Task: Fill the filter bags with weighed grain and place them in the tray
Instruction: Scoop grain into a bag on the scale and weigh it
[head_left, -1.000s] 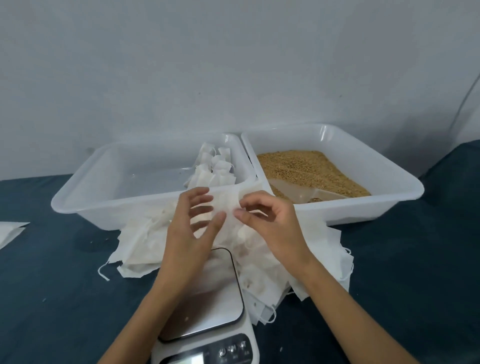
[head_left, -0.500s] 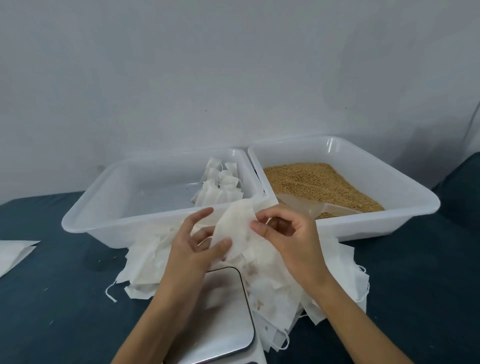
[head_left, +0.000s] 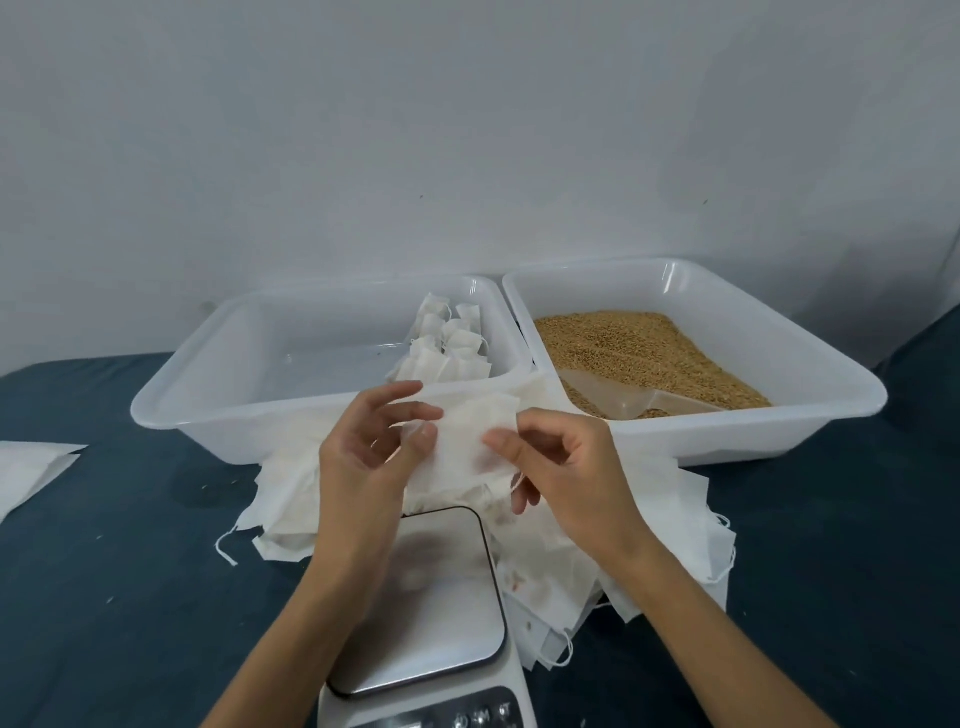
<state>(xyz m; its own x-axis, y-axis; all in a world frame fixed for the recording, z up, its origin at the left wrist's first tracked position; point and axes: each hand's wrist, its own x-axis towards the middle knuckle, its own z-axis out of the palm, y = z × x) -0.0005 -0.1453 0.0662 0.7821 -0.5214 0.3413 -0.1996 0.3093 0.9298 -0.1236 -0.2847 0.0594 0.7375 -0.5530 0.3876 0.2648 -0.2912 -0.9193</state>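
Note:
Both hands hold one empty white filter bag (head_left: 467, 441) in the air above the scale (head_left: 436, 603). My left hand (head_left: 369, 457) pinches its left edge, my right hand (head_left: 566, 467) pinches its right edge, with the drawstring hanging below. A loose heap of empty filter bags (head_left: 561, 561) lies on the dark cloth under and behind the scale. The left white tray (head_left: 166, 410) holds several filled bags (head_left: 447, 348) in its right end. The right white tray (head_left: 831, 395) holds brown grain (head_left: 623, 343) and a clear scoop (head_left: 618, 397).
A dark blue cloth (head_left: 104, 597) covers the table. White flat sheets (head_left: 31, 467) lie at the left edge. A plain grey wall stands right behind the trays. The scale's buttons (head_left: 480, 719) sit at the bottom edge of the view.
The hands have lifted one bag off the heap and pulled it flat between them. The camera has tilted up, so the trays and scale sit lower in view.

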